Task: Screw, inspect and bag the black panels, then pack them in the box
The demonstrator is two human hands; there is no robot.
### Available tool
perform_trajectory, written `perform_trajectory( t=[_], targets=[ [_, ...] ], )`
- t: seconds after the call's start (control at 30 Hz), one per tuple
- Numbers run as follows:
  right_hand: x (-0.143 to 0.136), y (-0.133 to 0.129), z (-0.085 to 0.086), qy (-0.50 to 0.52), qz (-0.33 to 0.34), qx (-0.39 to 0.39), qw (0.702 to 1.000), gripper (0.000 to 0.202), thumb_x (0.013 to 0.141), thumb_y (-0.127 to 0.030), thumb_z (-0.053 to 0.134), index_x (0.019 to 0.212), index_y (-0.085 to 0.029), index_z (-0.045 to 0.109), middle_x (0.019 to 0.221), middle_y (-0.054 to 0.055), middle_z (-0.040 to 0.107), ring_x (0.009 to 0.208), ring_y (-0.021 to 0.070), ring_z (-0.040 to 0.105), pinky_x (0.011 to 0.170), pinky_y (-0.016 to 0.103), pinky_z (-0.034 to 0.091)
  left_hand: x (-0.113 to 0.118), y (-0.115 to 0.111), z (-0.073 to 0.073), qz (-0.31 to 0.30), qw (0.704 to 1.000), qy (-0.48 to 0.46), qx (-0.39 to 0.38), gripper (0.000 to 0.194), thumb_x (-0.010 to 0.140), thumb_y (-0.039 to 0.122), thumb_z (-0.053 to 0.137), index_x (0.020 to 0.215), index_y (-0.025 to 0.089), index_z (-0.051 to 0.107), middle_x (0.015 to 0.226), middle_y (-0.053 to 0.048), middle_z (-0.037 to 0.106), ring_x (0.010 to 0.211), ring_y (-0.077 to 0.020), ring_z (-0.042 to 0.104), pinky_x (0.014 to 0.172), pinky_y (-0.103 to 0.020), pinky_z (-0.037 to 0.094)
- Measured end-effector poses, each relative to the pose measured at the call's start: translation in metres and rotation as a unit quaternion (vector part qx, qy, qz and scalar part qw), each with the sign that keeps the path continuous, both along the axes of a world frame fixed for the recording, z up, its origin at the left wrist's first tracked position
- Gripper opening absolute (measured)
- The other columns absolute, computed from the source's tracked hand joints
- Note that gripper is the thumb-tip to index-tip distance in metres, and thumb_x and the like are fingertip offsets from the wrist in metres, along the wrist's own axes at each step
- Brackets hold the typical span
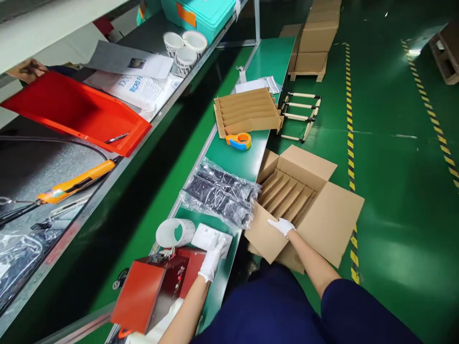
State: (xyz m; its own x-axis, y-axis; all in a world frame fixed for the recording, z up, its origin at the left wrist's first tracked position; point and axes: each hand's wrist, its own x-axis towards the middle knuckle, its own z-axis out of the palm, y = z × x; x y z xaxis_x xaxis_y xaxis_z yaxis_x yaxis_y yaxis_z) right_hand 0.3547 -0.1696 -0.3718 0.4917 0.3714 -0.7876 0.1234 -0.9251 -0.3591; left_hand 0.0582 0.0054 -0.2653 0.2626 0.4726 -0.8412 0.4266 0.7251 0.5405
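Observation:
My left hand (212, 260), in a white glove, reaches onto a flat white box (204, 236) on the green bench, its fingers stretched over the near end. My right hand (283, 226), gloved too, rests at the near edge of an open carton (326, 217), with fingers extended over the flap. Inside the carton stand several cardboard dividers (285, 191). Beside it on the bench lie dark parts in clear plastic bags (222, 193). A white perforated basket (172, 232) and a red machine (143, 291) are close to my left hand.
Farther along the green bench (229, 165) lie a tape roll in an orange and blue holder (239, 141) and a divider stack (249, 112). A shelf at left bears a red bin (82, 114) and an orange tool (77, 181). Cartons (319, 33) stand on a pallet behind.

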Motion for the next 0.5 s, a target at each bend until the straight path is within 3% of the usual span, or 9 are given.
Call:
perform_trajectory(
  t=[0.1,0.2,0.37,0.5],
  targets=[
    [-0.046,-0.035,-0.013,0.051,0.093,-0.085,0.991,0.049,0.099,-0.052,0.062,0.124,-0.009,0.064,0.122,0.011,0.063,0.118,0.0161,0.062,0.111,0.040,0.054,-0.033,-0.027,0.014,-0.037,0.999,0.009,-0.031,0.040,0.095,0.025,0.068,0.135,0.020,0.064,0.145,-0.015,0.066,0.140,-0.0289,0.058,0.125,-0.045,0.040],
    [-0.075,-0.048,-0.022,0.043,0.157,-0.120,0.979,0.048,0.098,-0.047,0.064,0.130,-0.011,0.061,0.127,0.011,0.061,0.122,0.0171,0.060,0.112,0.041,0.053,-0.054,-0.034,0.020,-0.052,0.998,0.025,-0.038,0.030,0.086,0.022,0.077,0.116,0.018,0.073,0.136,-0.016,0.071,0.140,-0.0334,0.059,0.127,-0.050,0.035],
    [-0.089,-0.075,-0.038,-0.003,0.198,-0.121,0.973,0.050,0.100,-0.047,0.061,0.135,-0.012,0.059,0.130,0.011,0.059,0.126,0.0180,0.058,0.115,0.043,0.051,-0.060,-0.025,0.014,-0.057,0.998,0.010,-0.011,0.025,0.084,0.020,0.078,0.108,0.018,0.073,0.132,-0.016,0.072,0.139,-0.0316,0.059,0.128,-0.048,0.033],
    [-0.099,-0.130,-0.035,-0.018,0.193,-0.119,0.974,0.045,0.100,-0.044,0.061,0.130,-0.011,0.062,0.128,0.011,0.060,0.126,0.0174,0.058,0.115,0.042,0.051,-0.059,-0.030,0.008,-0.082,0.996,-0.019,-0.008,0.024,0.082,0.019,0.080,0.105,0.019,0.073,0.134,-0.012,0.072,0.140,-0.0304,0.058,0.127,-0.045,0.036]
  ],
)
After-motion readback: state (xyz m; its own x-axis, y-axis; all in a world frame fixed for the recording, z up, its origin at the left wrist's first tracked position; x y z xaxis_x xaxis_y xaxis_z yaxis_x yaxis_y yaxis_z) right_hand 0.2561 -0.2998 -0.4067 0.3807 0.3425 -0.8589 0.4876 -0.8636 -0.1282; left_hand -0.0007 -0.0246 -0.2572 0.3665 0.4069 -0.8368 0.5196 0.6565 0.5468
